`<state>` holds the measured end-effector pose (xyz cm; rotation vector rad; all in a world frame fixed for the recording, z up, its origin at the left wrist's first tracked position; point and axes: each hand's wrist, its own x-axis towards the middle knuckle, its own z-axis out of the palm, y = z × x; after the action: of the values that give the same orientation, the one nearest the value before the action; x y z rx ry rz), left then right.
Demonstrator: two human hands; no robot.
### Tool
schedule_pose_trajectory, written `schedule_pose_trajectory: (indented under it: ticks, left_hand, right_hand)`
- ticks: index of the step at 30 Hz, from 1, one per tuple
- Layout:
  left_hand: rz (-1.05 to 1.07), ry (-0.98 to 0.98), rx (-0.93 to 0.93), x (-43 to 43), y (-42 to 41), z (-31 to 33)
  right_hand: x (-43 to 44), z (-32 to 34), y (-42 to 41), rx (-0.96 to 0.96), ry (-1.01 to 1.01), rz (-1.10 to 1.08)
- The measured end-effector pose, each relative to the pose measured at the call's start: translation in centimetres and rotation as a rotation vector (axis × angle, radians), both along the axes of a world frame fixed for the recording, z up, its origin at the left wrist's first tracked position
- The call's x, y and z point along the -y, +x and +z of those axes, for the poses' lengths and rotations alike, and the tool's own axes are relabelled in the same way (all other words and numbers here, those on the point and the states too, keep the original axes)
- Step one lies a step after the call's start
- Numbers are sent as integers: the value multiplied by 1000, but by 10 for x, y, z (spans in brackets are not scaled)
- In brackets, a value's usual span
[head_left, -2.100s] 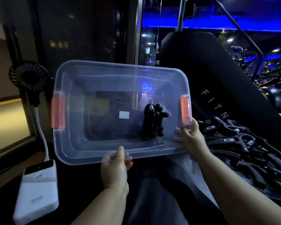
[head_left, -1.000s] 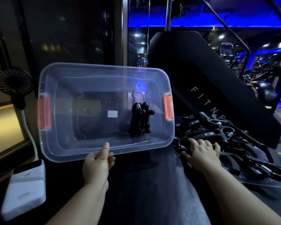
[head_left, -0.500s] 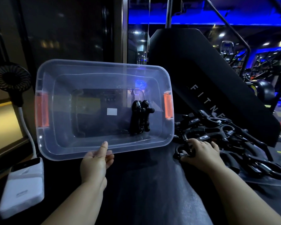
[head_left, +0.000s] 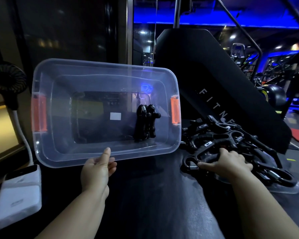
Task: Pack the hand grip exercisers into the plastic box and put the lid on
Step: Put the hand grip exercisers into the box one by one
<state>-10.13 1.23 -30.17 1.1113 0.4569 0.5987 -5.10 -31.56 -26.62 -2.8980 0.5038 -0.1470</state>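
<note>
Plastic box: clear, 2 orange latches, tipped with opening toward camera, near rim gripped by left hand | packed exercisers: black, inside near right end | right hand: curled round 1 exerciser at pile beside box

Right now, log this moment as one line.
left hand holds tilted plastic box by rim | right hand grips exerciser in pile | packed exercisers inside box | box uncovered
</note>
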Motion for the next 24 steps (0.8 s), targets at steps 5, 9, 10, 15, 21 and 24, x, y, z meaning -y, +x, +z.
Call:
schedule_pose_trajectory:
  ticks: [5, 9, 10, 15, 21, 24]
  left_hand:
    - [4, 5, -7, 0, 1, 0]
    - [3, 4, -13, 1, 0, 0]
    - [3, 3, -12, 1, 0, 0]
    - [5, 10, -11, 1, -1, 1]
    - [4, 9, -17, 0, 0, 1]
    - [7, 16, -21, 0, 0, 1]
  right_hand:
    - [-4, 3, 0, 39, 10, 22]
    - [-5, 4, -2, 166, 219, 98]
    - [-7, 5, -3, 201, 272, 126]
    - [-11, 11, -7, 270, 291, 189]
    - [-14, 14, -9, 385, 350, 275]
    - [-19, 14, -9, 442, 426, 350]
